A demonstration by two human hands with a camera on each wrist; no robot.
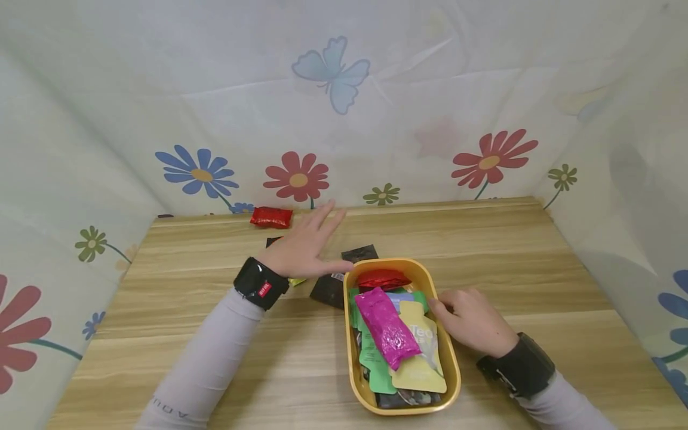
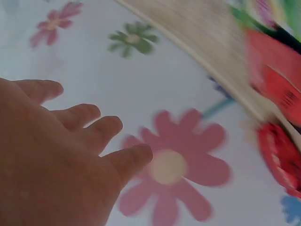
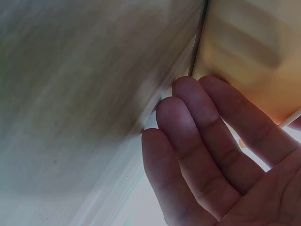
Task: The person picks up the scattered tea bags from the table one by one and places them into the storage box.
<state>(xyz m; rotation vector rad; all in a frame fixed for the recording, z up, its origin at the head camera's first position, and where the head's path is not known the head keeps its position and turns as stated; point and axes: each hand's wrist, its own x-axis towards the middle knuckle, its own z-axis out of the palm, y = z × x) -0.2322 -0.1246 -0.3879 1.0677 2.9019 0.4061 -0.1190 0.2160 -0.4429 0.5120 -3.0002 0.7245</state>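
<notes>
A yellow plastic bin (image 1: 457,382) stands on the table, filled with flat sachets. On top lie a shiny magenta packet (image 1: 387,328), a pale yellow pouch (image 1: 416,370), green pouches (image 1: 380,371) and a red packet (image 1: 383,279). My right hand (image 1: 475,319) holds the bin's right side, thumb at the rim, fingers (image 3: 176,120) along the outer wall. With fingers spread, my left hand (image 1: 301,245) hovers left of the bin, holding nothing, its thumb overlapping the rim in the head view. Beneath and beside it lie black packets (image 1: 328,291) and a partly hidden yellow one (image 1: 297,281).
A red packet (image 1: 271,217) lies at the table's back edge, left of centre. Another black packet (image 1: 360,254) lies just behind the bin. The wood-grain table (image 1: 537,275) is enclosed by a white curtain (image 1: 408,107) printed with flowers.
</notes>
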